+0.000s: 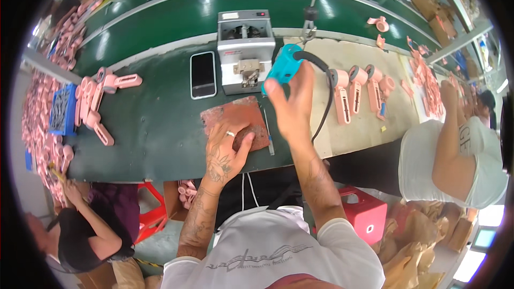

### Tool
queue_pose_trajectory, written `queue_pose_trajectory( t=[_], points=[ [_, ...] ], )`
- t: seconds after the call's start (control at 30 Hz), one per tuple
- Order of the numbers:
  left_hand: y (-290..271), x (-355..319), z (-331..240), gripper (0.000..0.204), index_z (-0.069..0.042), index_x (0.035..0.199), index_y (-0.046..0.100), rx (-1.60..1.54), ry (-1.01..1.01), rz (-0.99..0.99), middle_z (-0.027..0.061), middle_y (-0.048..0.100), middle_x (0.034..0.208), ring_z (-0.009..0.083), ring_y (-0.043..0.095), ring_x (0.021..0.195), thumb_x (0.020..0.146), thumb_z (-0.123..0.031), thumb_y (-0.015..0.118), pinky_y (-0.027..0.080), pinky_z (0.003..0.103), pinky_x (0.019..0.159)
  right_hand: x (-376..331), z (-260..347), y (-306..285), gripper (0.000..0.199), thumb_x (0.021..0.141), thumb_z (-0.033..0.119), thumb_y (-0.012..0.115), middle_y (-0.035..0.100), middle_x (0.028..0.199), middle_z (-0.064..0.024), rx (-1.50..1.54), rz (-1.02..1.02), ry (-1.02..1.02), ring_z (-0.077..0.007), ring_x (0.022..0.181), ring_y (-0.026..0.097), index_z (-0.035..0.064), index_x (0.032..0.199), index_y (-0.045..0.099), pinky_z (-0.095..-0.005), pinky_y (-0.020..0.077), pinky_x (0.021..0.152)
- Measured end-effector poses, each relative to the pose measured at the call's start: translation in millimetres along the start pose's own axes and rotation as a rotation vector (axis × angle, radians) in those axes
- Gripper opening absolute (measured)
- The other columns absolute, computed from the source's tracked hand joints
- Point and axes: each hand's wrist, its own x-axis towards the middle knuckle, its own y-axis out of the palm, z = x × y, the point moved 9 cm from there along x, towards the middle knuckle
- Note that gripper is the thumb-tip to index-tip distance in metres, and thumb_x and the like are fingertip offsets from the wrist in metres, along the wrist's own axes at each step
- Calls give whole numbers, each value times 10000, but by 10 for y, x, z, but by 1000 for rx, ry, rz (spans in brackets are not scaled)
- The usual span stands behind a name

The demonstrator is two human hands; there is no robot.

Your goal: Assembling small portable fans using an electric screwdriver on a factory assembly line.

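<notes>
My right hand [295, 104] is raised over the bench, wrapped round a teal electric screwdriver [282, 68] with a black cord. The tool hangs from a cable above, in front of a silver screw feeder machine [235, 77]. My left hand [222, 147], with a ring on one finger, rests on a worn reddish-brown mat [234, 110]. Its fingers and thumb curve round a dark reddish, rounded shape [243, 138]; what this is I cannot make out. Beside the mat's right edge lies a thin pen-like stick [269, 134].
A phone [203, 75] lies left of the feeder. Pink fan-like housings [356, 88] line up on the right, with more pink housings [96, 96] at left beside a blue tray [63, 109]. Two people [450, 160] [91, 230] sit either side. A green conveyor [182, 13] runs behind.
</notes>
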Motion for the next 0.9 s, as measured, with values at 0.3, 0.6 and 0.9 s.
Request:
queue_pose_trajectory(
  t=[0.3,0.6,0.9],
  points=[
    [66,71,-64,320,-66,1131,690,17,0,14,124,649,1098,346,606,1047,845,-191,759,490,448,919,-114,57,-127,671,1051,558,469,549,1369,-176,494,20,132,-292,1098,599,28,1460,429,-374,521,859],
    [280,-66,-316,202,-93,910,678,-25,150,31,56,659,907,275,609,993,751,-71,801,477,428,812,-417,211,-365,760,1034,630,430,591,1291,-243,611,11,219,-308,981,601,3,1465,427,-404,493,857],
    [87,-962,-108,173,-72,804,595,-293,-57,440,52,582,798,268,579,787,804,-83,768,484,402,746,-622,280,-835,991,951,727,430,550,1367,-276,717,-28,178,-392,994,597,-51,1553,315,-449,474,797]
  ],
)
